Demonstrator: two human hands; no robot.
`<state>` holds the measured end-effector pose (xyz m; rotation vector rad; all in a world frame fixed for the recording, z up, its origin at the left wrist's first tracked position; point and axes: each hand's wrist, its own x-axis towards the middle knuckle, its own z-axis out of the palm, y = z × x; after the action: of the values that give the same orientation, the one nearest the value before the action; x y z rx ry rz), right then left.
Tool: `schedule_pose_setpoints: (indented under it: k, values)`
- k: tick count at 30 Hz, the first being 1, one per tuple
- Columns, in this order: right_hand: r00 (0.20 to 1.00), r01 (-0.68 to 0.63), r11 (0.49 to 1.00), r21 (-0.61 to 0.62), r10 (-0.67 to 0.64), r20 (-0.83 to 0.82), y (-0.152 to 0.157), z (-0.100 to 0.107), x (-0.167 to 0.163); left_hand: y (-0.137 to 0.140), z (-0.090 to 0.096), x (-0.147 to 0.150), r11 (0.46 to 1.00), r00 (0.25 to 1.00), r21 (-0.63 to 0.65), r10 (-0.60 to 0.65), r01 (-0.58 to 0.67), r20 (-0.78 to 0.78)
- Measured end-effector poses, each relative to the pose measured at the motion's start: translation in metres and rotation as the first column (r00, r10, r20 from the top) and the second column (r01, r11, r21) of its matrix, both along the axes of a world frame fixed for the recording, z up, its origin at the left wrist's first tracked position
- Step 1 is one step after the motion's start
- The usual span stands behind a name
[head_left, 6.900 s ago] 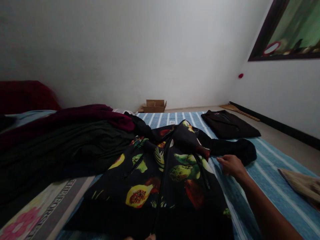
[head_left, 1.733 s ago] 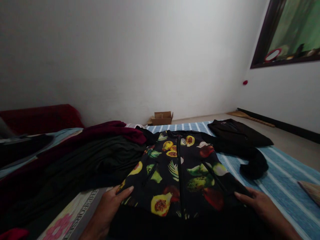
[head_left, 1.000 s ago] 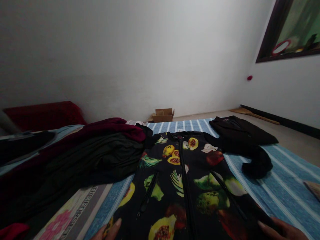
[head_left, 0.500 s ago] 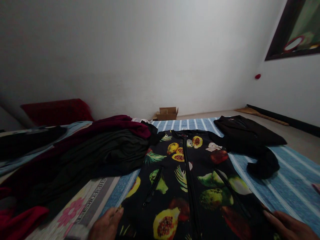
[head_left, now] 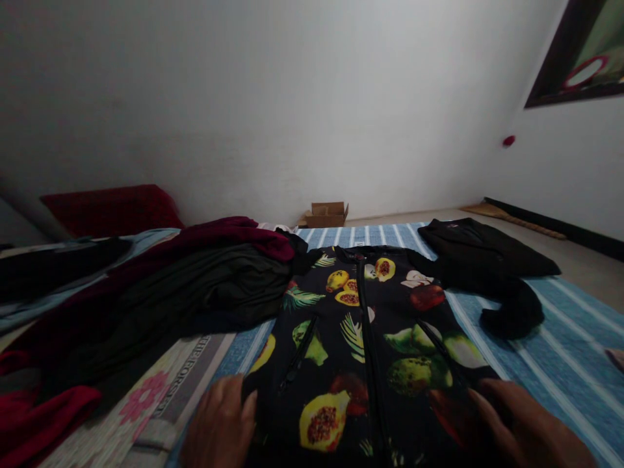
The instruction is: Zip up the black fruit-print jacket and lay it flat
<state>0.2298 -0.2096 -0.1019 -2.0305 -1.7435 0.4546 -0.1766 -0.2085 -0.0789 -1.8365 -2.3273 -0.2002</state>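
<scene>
A black zip-up jacket [head_left: 331,351] printed with papayas and palm leaves lies front up, its zip closed down the middle. My left hand [head_left: 219,419] is at the jacket's lower left edge, fingers bent and thumb against the cloth, closed on it. On the opposite side my right hand [head_left: 526,422] pinches the lower right edge between thumb and fingers. The jacket's black sleeve [head_left: 511,309] stretches out to the right with its end curled. Its hem runs below the bottom of the picture.
Under the jacket is a blue and white striped sheet [head_left: 575,344]. Dark green and maroon clothes [head_left: 209,286] are heaped on the left, with a red cloth [head_left: 63,416] nearer. A folded dark garment [head_left: 487,250] lies back right. Behind stand a cardboard box [head_left: 327,214] and a red object [head_left: 112,208].
Both hands have moved up along the jacket's sides, the right one also inward to the left. The jacket's lower right edge has come in slightly. The view has tilted a little downward.
</scene>
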Motion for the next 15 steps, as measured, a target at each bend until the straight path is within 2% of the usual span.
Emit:
schedule_pose_setpoints:
  k: [2, 3, 6, 10, 15]
  values:
    - [0.981, -0.189, 0.981, 0.042, 0.19, -0.021, 0.004, 0.002, -0.025, 0.004, -0.006, 0.008, 0.99, 0.995, 0.094, -0.103, 0.103, -0.012]
    - [0.965, -0.26, 0.964, 0.061, 0.261, -0.005, 0.006, 0.002, -0.038, 0.007, -0.01, 0.012, 0.983, 0.988, 0.1, -0.156, 0.155, -0.005]
    - [0.922, -0.379, 0.924, 0.047, 0.373, 0.107, 0.013, -0.001, -0.075, 0.018, -0.018, 0.027, 0.961, 0.96, -0.007, -0.276, 0.277, 0.042]
    - [0.887, -0.387, 0.92, -0.068, 0.391, 0.246, 0.02, 0.005, -0.115, 0.028, -0.026, 0.035, 0.933, 0.954, -0.203, -0.285, 0.298, 0.09]
    - [0.873, -0.338, 0.931, -0.135, 0.364, 0.323, 0.028, 0.009, -0.139, 0.026, -0.02, 0.038, 0.932, 0.965, -0.252, -0.24, 0.26, 0.108]
